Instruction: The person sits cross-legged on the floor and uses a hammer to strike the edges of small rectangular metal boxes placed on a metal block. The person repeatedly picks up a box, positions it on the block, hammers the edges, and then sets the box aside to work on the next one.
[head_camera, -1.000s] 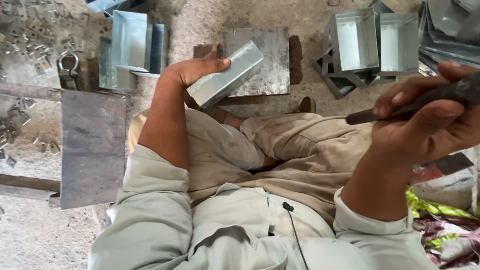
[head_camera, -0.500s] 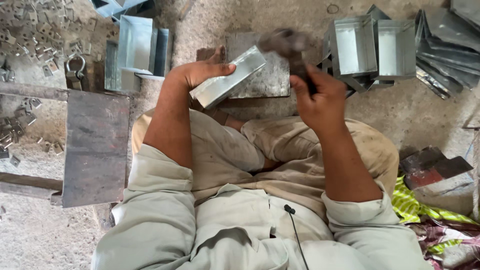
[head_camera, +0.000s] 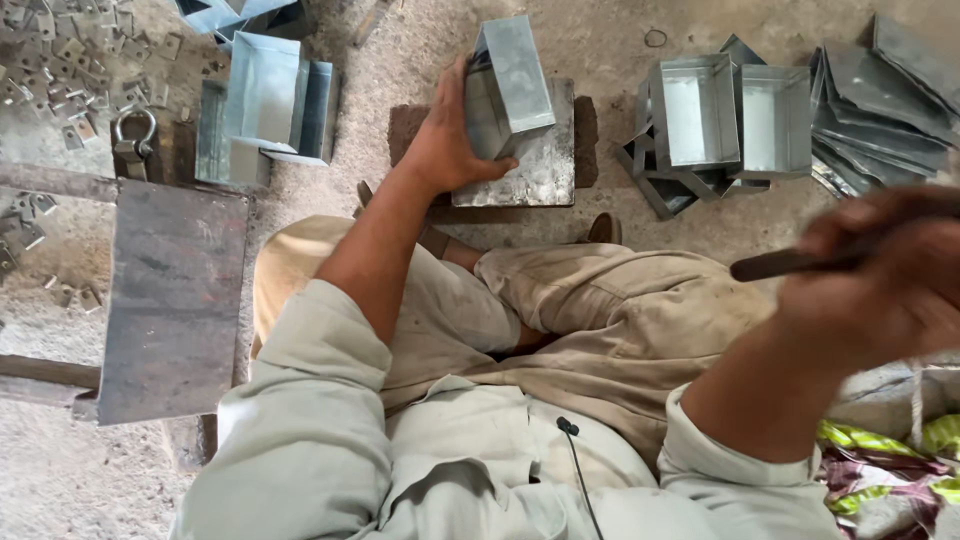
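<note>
Closest in, the right hand (head_camera: 885, 285) was seen raised at the right edge, blurred, fingers closed tight round a dark handle (head_camera: 790, 264); prob. a hammer, but the head was out of frame. Further out, the left hand (head_camera: 445, 145) was stretched fwd over the knees, thumb and fingers clamped on a folded sheet-metal box (head_camera: 512, 85), which was held tilted on edge. The box was rested on a flat steel plate (head_camera: 545, 170) laid over a brown block (head_camera: 408, 125) on the ground. To the left, a rusty slab (head_camera: 175, 295) was set beside the leg, w/ more bent boxes (head_camera: 265, 105) beyond it. Far right, finished open boxes (head_camera: 735, 115) were stacked next to cut metal sheets (head_camera: 885, 95). Top left, small metal clips (head_camera: 70, 55) were scattered on the dirt.
</note>
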